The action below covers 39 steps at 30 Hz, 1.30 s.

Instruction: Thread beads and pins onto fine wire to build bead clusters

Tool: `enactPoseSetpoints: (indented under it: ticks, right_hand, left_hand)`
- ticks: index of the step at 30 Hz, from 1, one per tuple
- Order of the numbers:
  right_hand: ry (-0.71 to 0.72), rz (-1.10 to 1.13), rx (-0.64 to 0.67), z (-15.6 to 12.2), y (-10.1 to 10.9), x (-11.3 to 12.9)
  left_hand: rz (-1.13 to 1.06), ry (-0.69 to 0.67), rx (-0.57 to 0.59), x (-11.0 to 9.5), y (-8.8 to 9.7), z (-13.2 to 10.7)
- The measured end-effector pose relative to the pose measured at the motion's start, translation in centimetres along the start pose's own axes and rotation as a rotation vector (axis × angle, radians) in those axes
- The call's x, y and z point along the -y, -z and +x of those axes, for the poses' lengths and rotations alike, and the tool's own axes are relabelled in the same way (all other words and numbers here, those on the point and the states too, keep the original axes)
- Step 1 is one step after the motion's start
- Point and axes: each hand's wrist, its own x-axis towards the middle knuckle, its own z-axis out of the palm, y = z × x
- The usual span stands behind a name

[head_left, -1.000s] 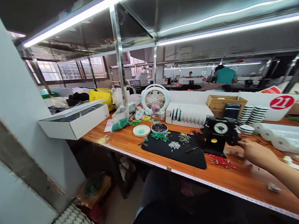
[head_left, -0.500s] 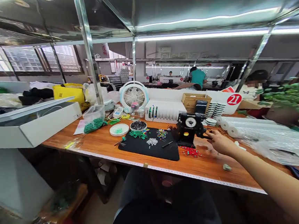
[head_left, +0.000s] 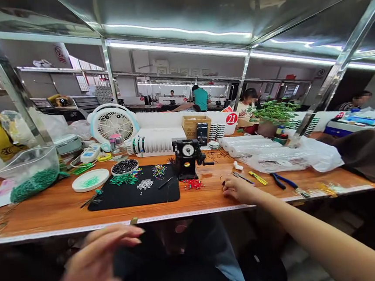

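Observation:
My right hand (head_left: pixel 239 189) is low over the table's front part, fingertips pinched together; a small dark thing shows at them, too small to name. Left of it stands a black hand-cranked machine (head_left: pixel 185 169) with a round dial, its crank handle (head_left: pixel 208 163) free. Red small pieces (head_left: pixel 194 184) lie at the machine's foot. My left hand (head_left: pixel 96 260), blurred, hovers before the table edge, fingers stretched and thumb apart, holding nothing visible. Beyond it a black mat (head_left: pixel 120 199) bears white beads (head_left: pixel 145 185), green pieces (head_left: pixel 122 180) and colourful pins (head_left: pixel 159 171).
Blue-handled pliers (head_left: pixel 284 180), a yellow cutter (head_left: pixel 258 177) and plastic-wrapped rolls (head_left: pixel 247 146) lie to the right. Further left are a white dish (head_left: pixel 90 180), a bowl of black beads (head_left: pixel 124 167) and a fan (head_left: pixel 113 123). Metal posts (head_left: pixel 330 84) carry the shelf above. Co-workers sit behind.
My right hand has left the machine's crank and come down nearer the table's front edge. My left hand has risen into view. The camera has turned to the right.

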Motion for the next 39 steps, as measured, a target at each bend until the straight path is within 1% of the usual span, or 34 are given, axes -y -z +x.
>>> enactPoseSetpoints:
  ticks: [2, 3, 4, 5, 6, 7, 8, 9, 10, 12, 14, 15, 17, 20, 22, 23, 26, 28, 32, 36, 39]
  right_hand:
    - [-0.065, -0.001, -0.123, 0.0, -0.9, 0.6]
    - [-0.104, 0.010, -0.211, -0.1, -1.3, 1.4]
    - [-0.135, 0.052, -0.289, -0.4, -2.0, 2.6]
    - [-0.149, 0.107, -0.340, -0.8, -2.8, 4.1]
    - [-0.170, 0.256, -0.401, -1.3, -3.9, 6.0]
    - [-0.117, 0.433, -0.308, -2.0, -5.3, 8.0]
    - [-0.053, 0.562, -0.171, -2.7, -6.9, 10.0]
    - [0.001, 0.641, -0.039, -3.3, -8.6, 11.9]
    - [0.022, 0.686, 0.042, -3.9, -10.4, 13.5]
    - [-0.010, 0.790, 0.163, -4.8, -13.4, 15.8]
    - [-0.055, 0.868, 0.235, -5.0, -15.3, 16.8]
    - [-0.064, 0.889, 0.264, -4.9, -15.9, 17.0]
    - [-0.053, 0.885, 0.310, -4.7, -16.4, 17.2]
    - [-0.006, 0.807, 0.302, -4.4, -16.3, 17.2]
    - [0.057, 0.719, 0.290, -4.5, -16.0, 16.9]
    - [0.103, 0.666, 0.297, -4.5, -15.8, 16.6]
    - [0.237, 0.516, 0.369, -4.9, -15.0, 15.4]
    - [0.268, 0.466, 0.408, -5.1, -14.5, 14.6]
    - [0.256, 0.447, 0.481, -5.4, -14.6, 13.2]
    - [0.255, 0.453, 0.538, -5.4, -15.1, 11.9]
    - [0.232, 0.455, 0.544, -4.9, -14.6, 11.5]
  left_hand:
    - [-0.025, -0.024, 0.075, 0.6, -1.6, 0.7]
    - [-0.050, 0.010, 0.137, 0.9, -2.6, 0.9]
    - [-0.083, 0.087, 0.208, 1.3, -3.6, 1.1]
    - [-0.127, 0.180, 0.253, 1.7, -4.5, 1.2]
    - [-0.179, 0.272, 0.276, 2.1, -5.2, 1.2]
    - [-0.224, 0.346, 0.274, 2.5, -5.8, 1.2]
    - [-0.261, 0.389, 0.246, 2.8, -6.2, 1.0]
    - [-0.290, 0.403, 0.202, 3.1, -6.3, 0.8]
    - [-0.308, 0.399, 0.154, 3.4, -6.2, 0.5]
    - [-0.320, 0.391, 0.086, 3.8, -5.7, -0.2]
    - [-0.332, 0.431, 0.060, 4.1, -5.0, -1.0]
    - [-0.345, 0.459, 0.049, 4.3, -4.7, -1.3]
    - [-0.379, 0.495, 0.019, 4.5, -4.3, -1.8]
    - [-0.398, 0.505, 0.006, 4.6, -4.2, -2.0]
    - [-0.405, 0.504, -0.023, 4.7, -3.9, -1.7]
    - [-0.422, 0.505, -0.069, 4.8, -3.6, -1.4]
    - [-0.509, 0.515, -0.273, 5.3, -2.2, -0.8]
    - [-0.550, 0.516, -0.351, 5.5, -1.1, -0.5]
    - [-0.557, 0.475, -0.375, 5.3, 0.5, -0.3]
    - [-0.519, 0.456, -0.386, 4.9, 1.3, -0.2]
    - [-0.467, 0.435, -0.368, 4.5, 1.7, -0.3]
